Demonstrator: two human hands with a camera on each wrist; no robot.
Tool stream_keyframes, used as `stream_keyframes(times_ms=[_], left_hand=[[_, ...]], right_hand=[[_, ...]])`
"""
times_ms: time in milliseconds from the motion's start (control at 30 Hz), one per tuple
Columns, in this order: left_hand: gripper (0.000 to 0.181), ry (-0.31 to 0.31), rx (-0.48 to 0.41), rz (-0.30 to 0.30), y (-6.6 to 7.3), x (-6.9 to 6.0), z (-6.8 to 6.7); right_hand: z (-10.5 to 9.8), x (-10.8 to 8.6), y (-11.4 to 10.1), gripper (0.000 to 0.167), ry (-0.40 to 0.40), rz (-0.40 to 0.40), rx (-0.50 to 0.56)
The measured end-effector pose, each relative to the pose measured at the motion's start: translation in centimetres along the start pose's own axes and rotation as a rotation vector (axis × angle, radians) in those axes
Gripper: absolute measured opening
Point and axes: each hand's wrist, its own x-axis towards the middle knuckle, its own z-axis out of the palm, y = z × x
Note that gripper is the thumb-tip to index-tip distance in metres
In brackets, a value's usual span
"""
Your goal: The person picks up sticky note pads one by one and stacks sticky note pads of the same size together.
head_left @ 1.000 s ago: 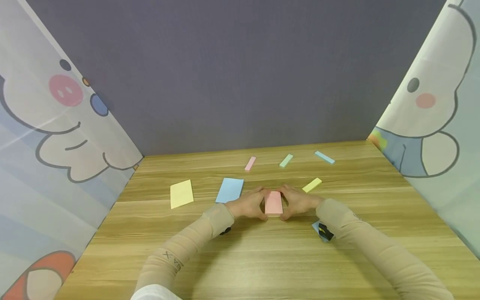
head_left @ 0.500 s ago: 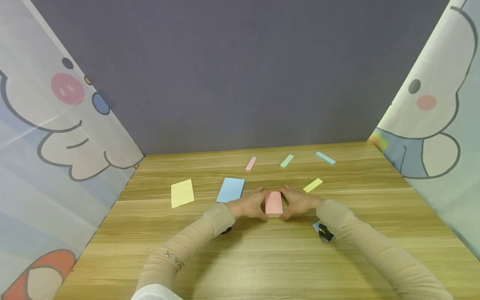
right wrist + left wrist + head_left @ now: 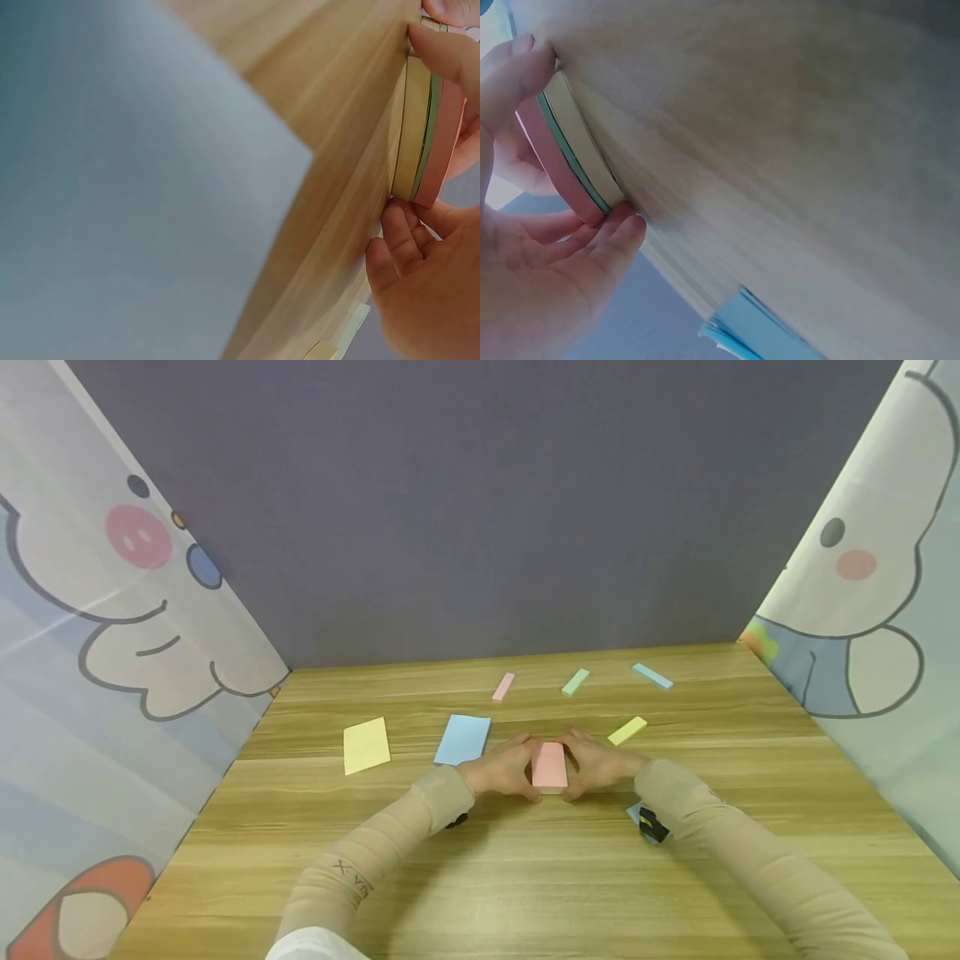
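Observation:
A small stack of paper pads with a pink one on top (image 3: 550, 766) lies on the wooden table between both hands. From its left side the left hand (image 3: 507, 768) grips it, thumb at the near edge and fingers at the far edge. The right hand (image 3: 596, 766) grips the right side in the same way. Seen from the left wrist, the pink pad (image 3: 559, 161) lies over a thin green layer and a cream one (image 3: 581, 139). The right wrist view shows the pink (image 3: 442, 142), green (image 3: 428, 139) and yellow (image 3: 412, 127) layers, with fingers at both ends.
A yellow sheet (image 3: 367, 746) and a blue pad (image 3: 462, 740) lie left of the hands. Behind are narrow pink (image 3: 503, 687), green (image 3: 576, 682) and blue (image 3: 652, 676) strips, with a yellow strip (image 3: 627, 731) nearer. A blue piece (image 3: 635, 813) shows partly under the right wrist.
The head view has shifted very slightly. Both hands keep their grip on the stack, which shows no clear movement on the table.

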Motion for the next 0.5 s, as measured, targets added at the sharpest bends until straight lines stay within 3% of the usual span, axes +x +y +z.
stream_keyframes(times_ms=[500], left_hand=[[0.080,0.043,-0.039,0.027,-0.21,-0.17,0.25]], right_hand=[[-0.19,0.10,-0.01,0.088,-0.032,-0.016,0.008]])
